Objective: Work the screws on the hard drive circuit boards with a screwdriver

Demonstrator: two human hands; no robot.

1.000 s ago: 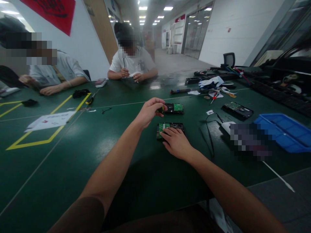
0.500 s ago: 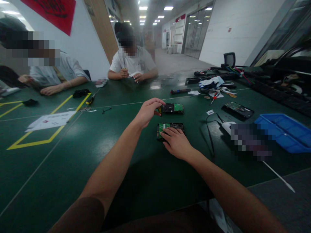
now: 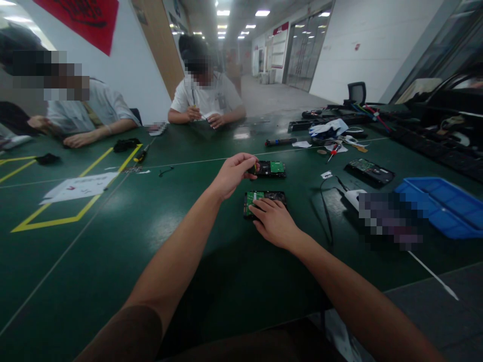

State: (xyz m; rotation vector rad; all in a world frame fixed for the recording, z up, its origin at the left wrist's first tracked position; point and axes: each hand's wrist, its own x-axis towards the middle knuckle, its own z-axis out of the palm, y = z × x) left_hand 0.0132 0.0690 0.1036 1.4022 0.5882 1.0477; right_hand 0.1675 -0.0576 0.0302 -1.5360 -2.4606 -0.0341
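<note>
On the green table lies a hard drive [image 3: 254,197] with its green circuit board up, and my right hand [image 3: 274,220] rests on it with the fingers spread. Just beyond it is a second hard drive [image 3: 277,169], also board side up. At that drive's left end my left hand [image 3: 234,175] is closed, thumb and fingers pinched together around a small dark and yellow thing, mostly hidden by the fingers. What exactly it is cannot be made out.
To the right lie a third hard drive [image 3: 370,171], a blue tray [image 3: 443,206], a black cable [image 3: 327,216] and a red screwdriver [image 3: 333,152]. A paper sheet [image 3: 77,188] is at left. Two people sit across the table.
My left hand has turned slightly, its fingers now covering more of the small dark and yellow thing. My right hand stays on the nearer drive.
</note>
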